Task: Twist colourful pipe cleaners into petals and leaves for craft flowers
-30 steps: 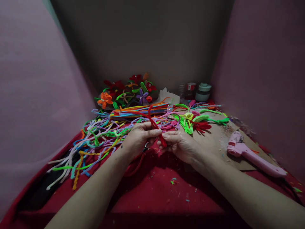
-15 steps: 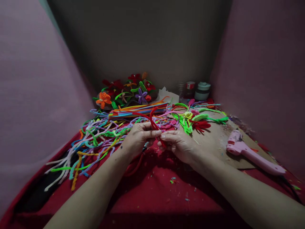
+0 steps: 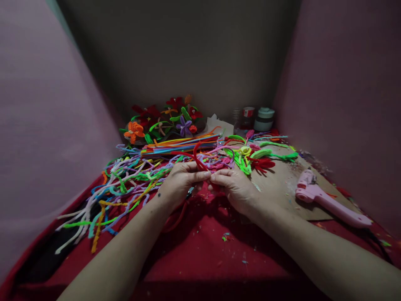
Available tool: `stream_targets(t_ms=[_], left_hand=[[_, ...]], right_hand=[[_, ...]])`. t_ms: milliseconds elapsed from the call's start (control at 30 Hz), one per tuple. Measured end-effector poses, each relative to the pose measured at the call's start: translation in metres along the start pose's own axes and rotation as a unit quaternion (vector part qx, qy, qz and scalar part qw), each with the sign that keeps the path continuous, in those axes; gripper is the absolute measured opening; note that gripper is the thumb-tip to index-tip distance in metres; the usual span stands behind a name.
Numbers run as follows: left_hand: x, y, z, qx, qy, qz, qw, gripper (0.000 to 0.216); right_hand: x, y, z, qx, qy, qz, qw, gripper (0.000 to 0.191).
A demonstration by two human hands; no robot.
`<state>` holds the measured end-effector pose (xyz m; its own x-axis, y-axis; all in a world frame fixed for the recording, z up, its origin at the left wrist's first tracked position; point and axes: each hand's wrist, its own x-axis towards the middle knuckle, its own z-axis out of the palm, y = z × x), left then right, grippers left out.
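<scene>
In the middle of the head view my two hands meet, fingertip to fingertip, over the red cloth. My left hand [image 3: 184,177] pinches a red pipe cleaner [image 3: 197,155], whose ends stick up past the thumb and bend leftward. My right hand [image 3: 233,184] has thumb and forefinger pressed on the same red piece beside the left thumb. The part between the fingers is mostly covered. Below the left hand a longer red loop [image 3: 177,221] hangs or lies near the cloth, and something small and shiny shows under the left fingers.
Loose coloured pipe cleaners [image 3: 125,184] spread on the left, with a straight bundle [image 3: 181,144] behind. Finished flowers [image 3: 184,125] stand at the back. On the right, a pink glue gun [image 3: 332,200] rests across a brown board [image 3: 282,200]. A lidded jar [image 3: 264,119] stands behind.
The upright red end above my left thumb now curves more to the left. My right fingers have drawn closer together on the red piece. The whole view has shifted slightly.
</scene>
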<state>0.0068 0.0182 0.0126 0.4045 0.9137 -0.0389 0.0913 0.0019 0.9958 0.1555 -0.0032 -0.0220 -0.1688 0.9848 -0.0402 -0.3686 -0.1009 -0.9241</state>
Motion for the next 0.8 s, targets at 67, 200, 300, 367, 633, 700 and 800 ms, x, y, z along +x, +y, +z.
stream_targets(t_ms=[67,200,300,367,633,700,800], left_hand=[[-0.001,0.002,-0.001,0.036,0.009,0.005,0.999,0.015],[-0.004,0.008,0.003,0.133,0.007,0.031,0.991,0.016],[-0.005,0.01,0.008,0.159,0.042,0.064,0.984,0.01],[-0.004,0.008,0.01,0.14,0.081,0.065,0.985,0.011],[-0.004,0.004,0.013,0.143,0.089,0.045,0.985,0.024],[-0.005,0.005,0.017,0.165,0.11,0.035,0.98,0.028],[-0.006,0.004,0.019,0.17,0.118,0.02,0.978,0.029]], right_hand=[[0.001,-0.001,-0.001,0.004,0.0,-0.001,1.0,0.009],[0.002,-0.006,-0.002,0.03,0.007,0.011,0.999,0.008],[0.001,-0.012,-0.001,0.032,0.016,0.012,0.999,0.009],[0.0,-0.014,0.0,0.02,0.011,-0.001,1.0,0.011],[0.003,-0.005,-0.004,-0.029,0.003,-0.013,0.999,0.012],[0.004,-0.003,-0.004,-0.032,0.004,-0.015,0.999,0.012],[0.004,-0.002,-0.004,-0.034,0.004,-0.019,0.999,0.013]])
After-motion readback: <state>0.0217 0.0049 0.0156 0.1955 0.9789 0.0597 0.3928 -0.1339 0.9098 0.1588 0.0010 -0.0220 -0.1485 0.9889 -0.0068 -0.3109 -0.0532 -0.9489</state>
